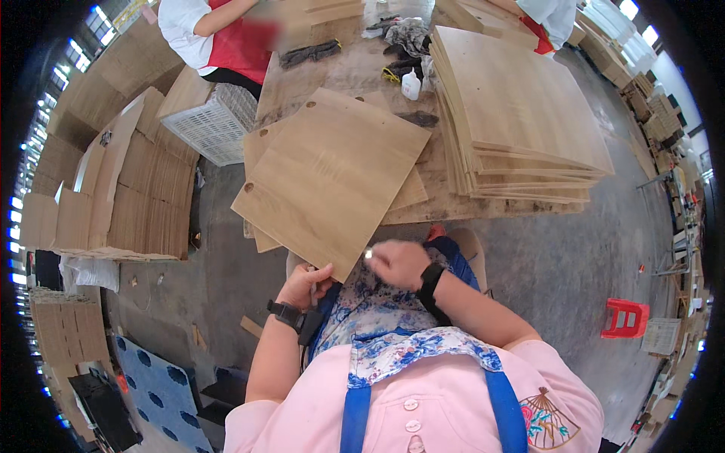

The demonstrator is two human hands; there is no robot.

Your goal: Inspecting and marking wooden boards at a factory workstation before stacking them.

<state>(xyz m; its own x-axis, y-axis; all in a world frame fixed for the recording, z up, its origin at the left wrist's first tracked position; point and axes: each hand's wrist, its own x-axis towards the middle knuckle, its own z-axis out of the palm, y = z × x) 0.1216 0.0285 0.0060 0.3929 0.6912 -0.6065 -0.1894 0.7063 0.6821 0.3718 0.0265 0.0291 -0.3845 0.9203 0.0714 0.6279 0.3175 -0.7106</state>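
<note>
A square light-brown wooden panel [332, 177] lies turned at an angle on the table, its near corner over my lap. Round dark recesses show along its left edge. My left hand [303, 285] grips that near corner, thumb on top and fingers underneath. Just right of the corner, apart from the panel, is my right hand [399, 264] with its fingers curled closed. A small bright white spot shows at its fingertips, too small to name. More panels [411, 190] lie partly hidden beneath the top one.
A tall stack of wooden panels [529, 106] stands on the table's right side. Behind are a white bottle [411, 84], dark gloves [310, 53] and crumpled plastic [408, 34]. A white crate [211, 124] and cardboard stacks [143, 196] flank the left. Two people work across the table.
</note>
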